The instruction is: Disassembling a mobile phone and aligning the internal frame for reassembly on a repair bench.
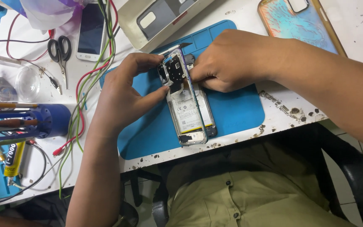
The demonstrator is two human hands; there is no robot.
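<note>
opened smartphone with its back cover off (188,110) — silver frame, pale rectangular battery filling the middle, dark camera and board section at the top end, a small metal-coloured board at the bottom end. it lies lengthwise at the centre of the blue rubber work mat (232,110), top end tilted up off the mat.

left hand (124,94) — fingers curled, thumb and fingertips pinching the phone's top left edge by the dark board section.

right hand (227,61) — fingers bunched and pressed against the phone's top right edge; both hands are closed on the same end of the phone, close together. a thin metal tool tip (181,46) shows just above the phone; whether the right hand holds it cannot be told.

surface, relative to the mat: white worktable (353,33), stained and chipped along its near edge. black-handled scissors (60,52) and a white smartphone lying face up (91,31) to the mat's upper left; red and green wires (80,101) along its left side; a blue round tool stand (47,120) and a yellow glue tube (13,157) farther left; a grey phone back cover in an open box (160,19) above it; a phone case with a blue-orange pattern (299,23) to its upper right.
</note>
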